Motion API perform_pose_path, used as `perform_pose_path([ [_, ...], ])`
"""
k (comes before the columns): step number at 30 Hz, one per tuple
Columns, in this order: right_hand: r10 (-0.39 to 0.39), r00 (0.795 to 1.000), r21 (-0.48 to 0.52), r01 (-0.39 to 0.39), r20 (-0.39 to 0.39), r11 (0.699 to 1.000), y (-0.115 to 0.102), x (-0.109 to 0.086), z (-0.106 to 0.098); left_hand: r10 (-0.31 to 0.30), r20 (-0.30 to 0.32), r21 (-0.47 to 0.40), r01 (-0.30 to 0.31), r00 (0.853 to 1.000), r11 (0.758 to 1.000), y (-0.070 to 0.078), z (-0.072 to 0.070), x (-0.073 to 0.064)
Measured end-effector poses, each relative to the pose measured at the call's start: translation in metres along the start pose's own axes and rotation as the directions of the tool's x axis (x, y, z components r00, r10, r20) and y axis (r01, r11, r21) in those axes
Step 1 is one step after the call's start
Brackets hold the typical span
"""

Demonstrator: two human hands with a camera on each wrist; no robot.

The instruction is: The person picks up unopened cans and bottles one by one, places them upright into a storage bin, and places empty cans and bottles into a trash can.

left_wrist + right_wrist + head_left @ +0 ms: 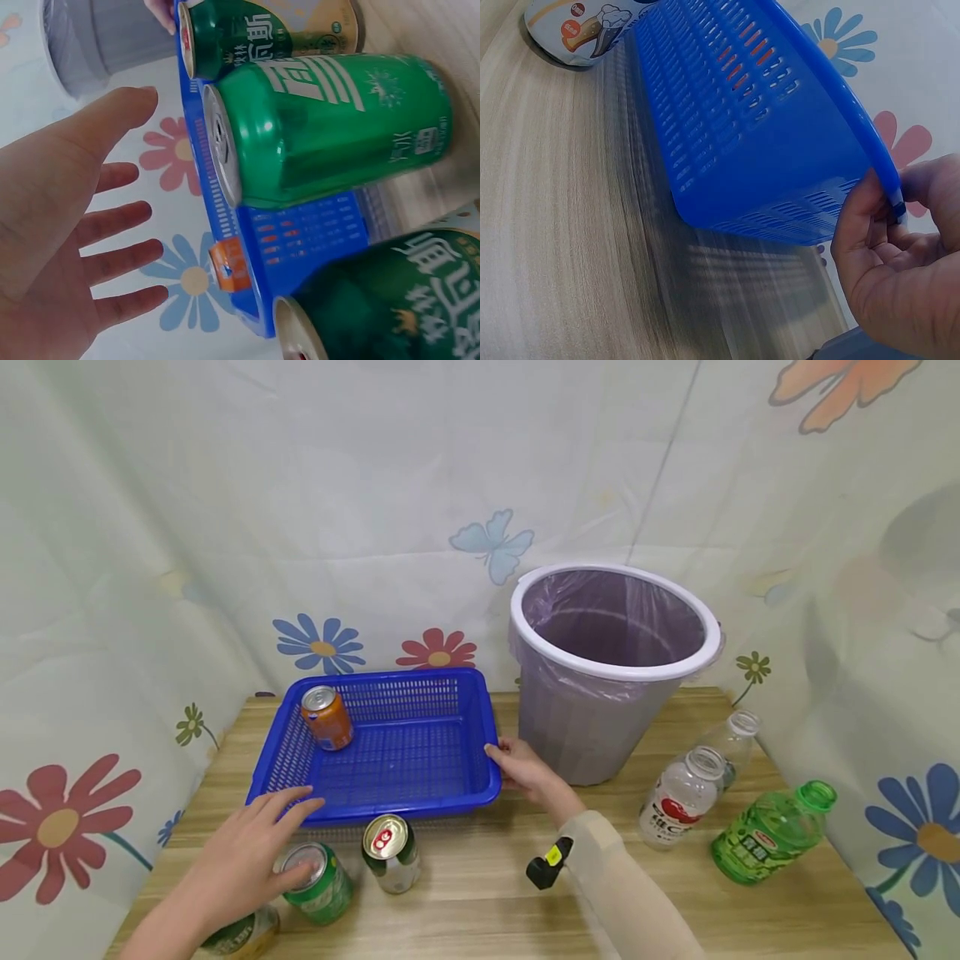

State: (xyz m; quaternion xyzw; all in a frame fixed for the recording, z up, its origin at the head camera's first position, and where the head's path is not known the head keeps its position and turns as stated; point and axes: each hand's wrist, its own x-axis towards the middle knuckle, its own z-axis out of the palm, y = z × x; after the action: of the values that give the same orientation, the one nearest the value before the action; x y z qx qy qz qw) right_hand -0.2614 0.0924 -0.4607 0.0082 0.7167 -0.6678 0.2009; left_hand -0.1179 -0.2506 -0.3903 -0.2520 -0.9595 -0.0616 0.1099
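Note:
A blue plastic basket (pixel 390 810) has an orange can (pixel 327 718) standing in its back left corner. My right hand (pixel 525 768) grips the basket's right rim between thumb and fingers, as the right wrist view also shows (pixel 900 255). My left hand (pixel 251 852) is spread above a green can (pixel 321 885), fingers straight and holding nothing; in the left wrist view the palm (pixel 45 225) is beside the can's top. To the right of the green can stands a dark green and gold can (pixel 392 853). Another such can (pixel 243 935) is partly hidden below my left wrist.
Right of the basket stands a grey bin (pixel 577 735) with a white rim and a purple liner. Two clear bottles, one with a red label (pixel 678 802) and one behind it (pixel 731 739), and a green bottle (pixel 772 831) stand on the wooden table (pixel 480 902) at the right. A flowered curtain surrounds the table.

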Motion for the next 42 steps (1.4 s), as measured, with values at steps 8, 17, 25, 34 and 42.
perform_pose_path([
  [8,-0.003,1.000,-0.012,0.003,0.006,1.000,0.001,0.001,0.000,-0.050,-0.012,-0.004,0.050,0.999,0.999,-0.003,0.001,-0.020],
  [17,-0.007,0.999,-0.005,0.007,0.045,1.000,-0.004,-0.006,0.002,-0.135,0.040,-0.006,0.136,0.990,0.991,-0.006,0.004,-0.036],
  [25,-0.005,1.000,-0.001,0.005,0.019,1.000,0.002,0.000,0.001,-0.194,0.096,0.015,0.193,0.976,0.981,-0.011,0.012,-0.048],
  [34,0.000,1.000,0.003,0.000,0.015,1.000,0.002,0.002,-0.001,-0.221,0.129,0.022,0.220,0.967,0.975,-0.023,0.022,-0.059],
  [42,0.006,1.000,0.000,-0.006,0.009,1.000,0.001,0.001,-0.001,-0.286,0.178,0.033,0.285,0.942,0.958,-0.031,0.027,-0.064],
])
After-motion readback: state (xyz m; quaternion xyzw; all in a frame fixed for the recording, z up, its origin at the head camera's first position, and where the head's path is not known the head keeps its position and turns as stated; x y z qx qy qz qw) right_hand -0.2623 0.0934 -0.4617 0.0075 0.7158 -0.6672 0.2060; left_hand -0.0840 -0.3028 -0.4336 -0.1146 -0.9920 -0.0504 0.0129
